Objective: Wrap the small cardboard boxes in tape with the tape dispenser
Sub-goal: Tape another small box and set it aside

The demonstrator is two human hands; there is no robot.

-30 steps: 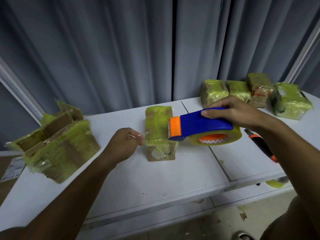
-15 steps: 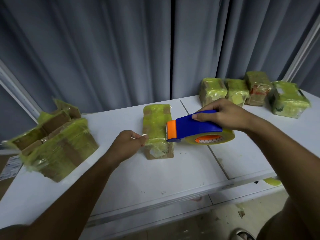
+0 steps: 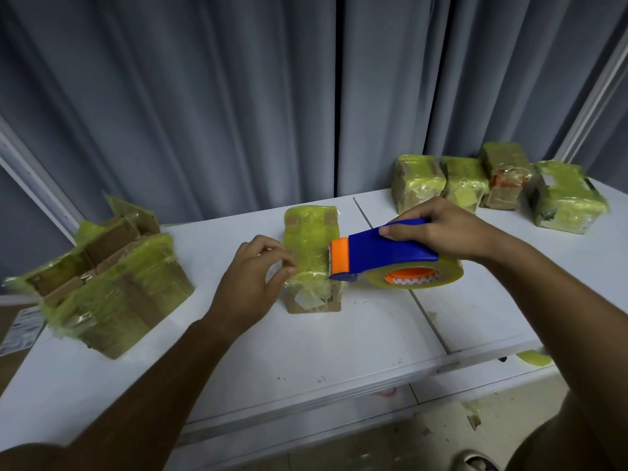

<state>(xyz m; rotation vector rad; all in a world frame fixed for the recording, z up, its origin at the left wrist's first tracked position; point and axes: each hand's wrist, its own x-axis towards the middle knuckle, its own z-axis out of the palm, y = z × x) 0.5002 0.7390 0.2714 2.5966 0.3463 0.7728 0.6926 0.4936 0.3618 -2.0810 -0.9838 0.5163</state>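
Tape dispenser (image 3: 384, 253) points left at lengthwise cardboard box (image 3: 311, 246)

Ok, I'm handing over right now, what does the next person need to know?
Right hand grips the dispenser, its orange nose against the centre box.
Left hand has fingertips at that box's left side; no firm grip.
Centre box: top taped, lower front bare cardboard.
Four wrapped boxes sit back right, a taped bundle left.
Left: finish this box.
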